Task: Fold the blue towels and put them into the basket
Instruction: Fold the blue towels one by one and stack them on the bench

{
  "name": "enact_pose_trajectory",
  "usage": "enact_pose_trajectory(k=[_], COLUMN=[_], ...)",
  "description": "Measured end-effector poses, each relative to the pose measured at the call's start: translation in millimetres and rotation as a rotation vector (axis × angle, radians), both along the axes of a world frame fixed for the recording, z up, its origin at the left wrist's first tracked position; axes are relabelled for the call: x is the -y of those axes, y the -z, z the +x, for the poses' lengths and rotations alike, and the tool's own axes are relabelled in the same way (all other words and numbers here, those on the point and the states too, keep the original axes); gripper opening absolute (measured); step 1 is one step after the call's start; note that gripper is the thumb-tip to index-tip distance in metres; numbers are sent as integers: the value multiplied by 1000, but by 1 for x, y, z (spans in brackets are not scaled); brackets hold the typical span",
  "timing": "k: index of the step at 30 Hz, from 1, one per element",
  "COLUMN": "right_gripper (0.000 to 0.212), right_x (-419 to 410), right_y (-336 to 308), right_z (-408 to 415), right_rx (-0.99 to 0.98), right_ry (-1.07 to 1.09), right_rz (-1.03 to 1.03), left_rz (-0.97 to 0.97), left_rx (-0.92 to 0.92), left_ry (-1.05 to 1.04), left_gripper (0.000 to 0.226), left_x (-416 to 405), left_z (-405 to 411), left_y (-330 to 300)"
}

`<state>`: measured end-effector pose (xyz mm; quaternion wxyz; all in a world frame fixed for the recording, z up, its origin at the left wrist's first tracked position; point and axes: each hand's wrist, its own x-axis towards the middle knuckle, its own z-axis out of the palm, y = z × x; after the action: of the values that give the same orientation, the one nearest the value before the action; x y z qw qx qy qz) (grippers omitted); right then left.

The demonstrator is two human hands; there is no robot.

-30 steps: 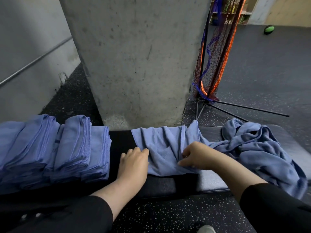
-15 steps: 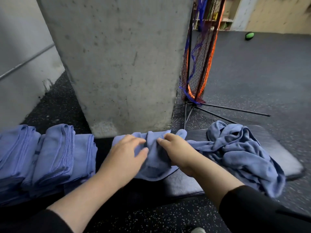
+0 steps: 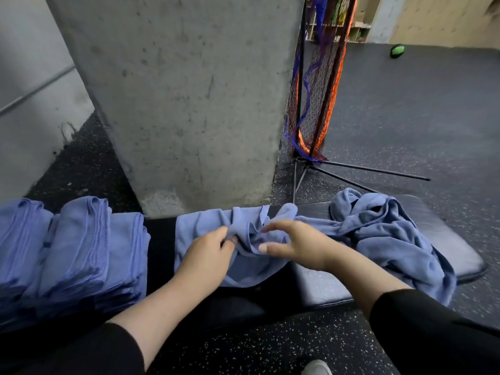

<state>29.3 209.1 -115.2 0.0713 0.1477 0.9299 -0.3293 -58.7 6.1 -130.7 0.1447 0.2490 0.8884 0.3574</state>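
Folded towels [image 3: 73, 250] stacked at frame left; no basket in view. Crumpled heap [image 3: 389, 234] at right unfolded. Current towel [image 3: 205, 226] lies mid-frame on the surface [image 3: 319, 288], long axis left-right. Left hand [image 3: 205, 255] pinches its bunched middle; right hand [image 3: 295, 244] fingers spread, gripping nothing.
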Motion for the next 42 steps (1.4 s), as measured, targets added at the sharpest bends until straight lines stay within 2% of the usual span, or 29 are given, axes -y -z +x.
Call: enact_pose_trajectory(k=[2,3,5,6,8,9,11,13,15,17,19,23,25,27,29,31,33,35,36,38,40,42], right_gripper=[58,56,24,17,30,31,27,23,24,23,23,31,31,28,28,26,21,20,21,25,25,25], right_x=[8,12,22,25,28,26,22,15,8,2,-4,-10,-10,-9,-13,-13,-10,-5,-2,1,6,11], right_y=[7,11,15,13,9,6,1,2,7,10,8,2,-2,-13,-17,-16,-10,-8,-8,-8,-8,-11], right_z=[-2,-4,-12,-16,-24,-27,-32,-33,-33,-31,-31,-27,-27,-26,-23,-19,-18,-20,-22,-27,-29,-29], right_rx=[18,-5,-67,-110,-191,-246,-316,-317,-285,-255,-231,-184,-236,-322,-347,-279,-191,-176,-180,-188,-195,-181], right_ry=[-69,-76,-61,-43,46,117,262,398,508,597,658,723,741,742,636,515,500,548,566,582,584,563], right_rz=[-87,-105,-33,31,75,50,-64,-193,-323,-470,-576,-567,-652,-850,-996,-958,-869,-870,-894,-958,-1039,-1113], left_rz=[26,41,74,100,186,216,210,84,-159,-404,-490,-438,-447,-362,-244,-219,-229,-203,-137,-4,35,74], left_rx=[1,-2,-22,-23,-18,-32,-141,-213,-205,-268,-362,-440,-455,-385,-329,-320,-280,-295,-300,-221,-142,-62], left_ry=[-20,-19,-25,-40,-96,-131,-143,10,263,480,525,421,384,244,98,32,-3,-14,7,121,229,212], left_gripper=[22,22,25,26,15,7,9,21,27,44,48,20,14,14,13,17,30,40,38,28,36,35], left_x=[-3,-5,-7,-8,-8,-6,0,7,14,21,24,24,22,20,20,23,24,21,17,8,-4,-15], left_z=[-4,-6,-10,-11,-13,-13,-12,-9,-5,-3,-5,-11,-12,-19,-30,-41,-44,-41,-37,-21,-2,11], left_y=[-5,-6,-11,-13,-14,-16,-17,-13,-3,11,26,33,29,20,9,1,-3,-4,-4,-7,-6,-4])
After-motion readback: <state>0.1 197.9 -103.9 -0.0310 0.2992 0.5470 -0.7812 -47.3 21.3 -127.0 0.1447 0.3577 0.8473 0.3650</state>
